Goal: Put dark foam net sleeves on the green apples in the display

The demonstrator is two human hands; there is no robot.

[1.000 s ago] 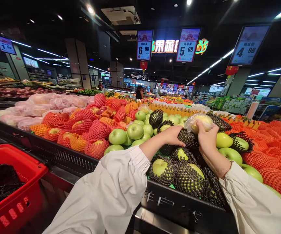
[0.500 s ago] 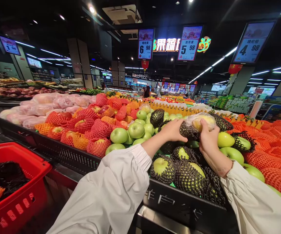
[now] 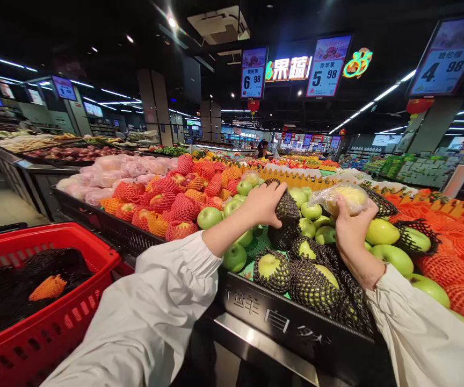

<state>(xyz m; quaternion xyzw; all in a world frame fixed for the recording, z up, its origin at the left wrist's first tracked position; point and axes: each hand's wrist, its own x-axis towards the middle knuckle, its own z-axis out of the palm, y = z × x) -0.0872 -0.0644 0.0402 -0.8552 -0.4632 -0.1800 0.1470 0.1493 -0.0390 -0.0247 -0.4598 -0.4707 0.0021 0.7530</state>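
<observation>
My left hand (image 3: 265, 205) is closed on black foam netting (image 3: 287, 212) above the bin of green apples; whether fruit is inside it I cannot tell. In my right hand (image 3: 353, 231) is a plastic-wrapped yellow-green fruit (image 3: 350, 196), held by the thumb and fingers above the apples. Between the hands lie loose green apples (image 3: 311, 210). Below them, at the bin's front, several apples sit in black foam nets, among them a netted apple (image 3: 271, 269). A bare green apple (image 3: 393, 259) lies just right of my right wrist.
On the left, fruit in red and orange nets (image 3: 167, 201) fills the display beside pink-wrapped fruit (image 3: 111, 174). Orange-netted fruit (image 3: 457, 252) is piled at the right. A red basket (image 3: 95, 279) with black netting and an orange net piece stands at lower left. The black bin wall (image 3: 264, 312) runs along the front.
My left hand has moved left, away from my right hand, carrying the black netting. The view has turned left, showing more of the red basket. My right hand still holds the wrapped fruit.
</observation>
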